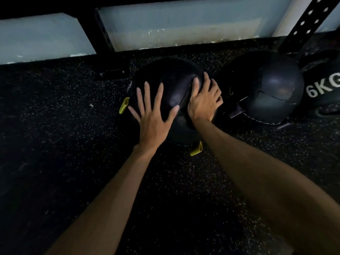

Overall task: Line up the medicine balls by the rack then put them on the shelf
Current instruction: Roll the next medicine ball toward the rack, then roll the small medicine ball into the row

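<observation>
Both forearms come in from the bottom edge, elbows cut off. Floor [55,126] is black rubber with pale specks, very dark near the camera, so detail is lost there.

Left hand [152,118] lies flat on top of the ball [171,80], fingers straight and spread wide, gripping nothing. Right hand [203,102] presses on the ball's right shoulder, fingers near straight and following the curve. Its outer fingers sit in the gap toward the second ball [266,89] and are partly hidden. Cannot tell if they touch that ball.

The ball rests on the floor in mid frame, just in front of the rack foot [110,70]. It is black, smooth, slightly shiny and panelled, with a seam running down between the hands. Two yellow tabs stick out, one at its left [124,104] and one at the near underside [196,149]. The pale print on its left flank is too small to read. The lower half is lost in shadow.

The second ball sits just right of it on the floor. It is black with stitched panels and greyish tabs; whether the two balls touch is hidden by the right hand. Further right, the 6KG ball [327,89] is cut off by the frame edge, with only that white marking clear.

Behind is a black rack post [309,21] with round holes, its top cut off. Last comes the pale scuffed wall [184,24].
</observation>
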A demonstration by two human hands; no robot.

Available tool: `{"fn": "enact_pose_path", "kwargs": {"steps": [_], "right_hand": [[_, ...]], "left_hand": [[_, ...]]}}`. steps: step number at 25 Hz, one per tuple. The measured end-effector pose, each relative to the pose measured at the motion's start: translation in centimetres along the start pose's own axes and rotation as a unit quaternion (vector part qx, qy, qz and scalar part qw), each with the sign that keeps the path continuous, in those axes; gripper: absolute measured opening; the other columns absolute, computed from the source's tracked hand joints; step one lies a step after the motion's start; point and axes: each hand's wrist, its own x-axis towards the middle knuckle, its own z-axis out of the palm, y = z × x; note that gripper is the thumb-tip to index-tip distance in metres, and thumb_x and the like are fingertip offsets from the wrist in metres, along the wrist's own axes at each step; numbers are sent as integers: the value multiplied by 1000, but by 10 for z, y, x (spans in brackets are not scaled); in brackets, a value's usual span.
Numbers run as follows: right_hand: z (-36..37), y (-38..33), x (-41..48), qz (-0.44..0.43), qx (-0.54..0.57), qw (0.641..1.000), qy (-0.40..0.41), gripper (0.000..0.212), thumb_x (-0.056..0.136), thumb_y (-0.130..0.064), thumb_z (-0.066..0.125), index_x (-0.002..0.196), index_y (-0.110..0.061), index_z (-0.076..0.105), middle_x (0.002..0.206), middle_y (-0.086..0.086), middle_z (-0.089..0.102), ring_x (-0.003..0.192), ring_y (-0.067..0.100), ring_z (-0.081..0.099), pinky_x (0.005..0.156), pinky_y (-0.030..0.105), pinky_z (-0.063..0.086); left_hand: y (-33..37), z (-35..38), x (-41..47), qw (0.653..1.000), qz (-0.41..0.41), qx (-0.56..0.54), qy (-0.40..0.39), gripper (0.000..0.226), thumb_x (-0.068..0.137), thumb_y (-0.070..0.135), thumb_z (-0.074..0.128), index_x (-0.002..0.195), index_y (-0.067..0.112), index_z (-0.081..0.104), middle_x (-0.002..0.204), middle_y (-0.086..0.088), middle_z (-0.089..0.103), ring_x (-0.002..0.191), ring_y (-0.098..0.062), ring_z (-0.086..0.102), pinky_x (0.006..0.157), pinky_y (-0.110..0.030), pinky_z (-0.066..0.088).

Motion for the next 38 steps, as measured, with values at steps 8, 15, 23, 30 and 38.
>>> {"fn": "enact_pose_path", "kwargs": {"steps": [8,15,23,30,38], "right_hand": [[-1,-8,33,33,35,999,-8,55,103,-59,27,146,-29,40,148,12,43,137,33,39,108,54,29],[-39,30,-33,-44,65,991,-111,53,107,-40,36,158,-28,26,166,8,21,153,28,17,120,50,17],[-171,-13,-153,20,-16,974,-227,26,97,-18,46,114,-12,65,116,14,66,110,36,60,100,54,47],[-361,-178,-261,0,-68,889,-453,36,99,-14,44,64,-17,46,72,6,52,72,24,52,60,30,37],[-567,-327,-413,-32,-62,832,-551,28,102,-31,51,124,-18,62,110,8,69,97,26,67,88,40,55]], "left_hand": [[-5,-3,48,986,33,40,-158,97,89,70,51,158,40,-10,163,-9,-31,148,-36,-31,108,-77,-11],[8,-16,43,976,-3,77,-206,96,91,67,51,156,43,-15,161,-8,-35,147,-35,-32,110,-74,-8],[27,-158,3,978,13,52,-200,48,96,30,63,141,18,52,137,-18,58,127,-36,54,102,-42,47],[64,-382,-155,914,-133,49,-380,35,101,38,51,131,21,58,124,-9,65,108,-28,63,89,-38,52],[78,-663,-326,869,-277,-6,-410,38,103,37,50,134,16,56,125,-11,66,111,-29,63,88,-37,49]]}}
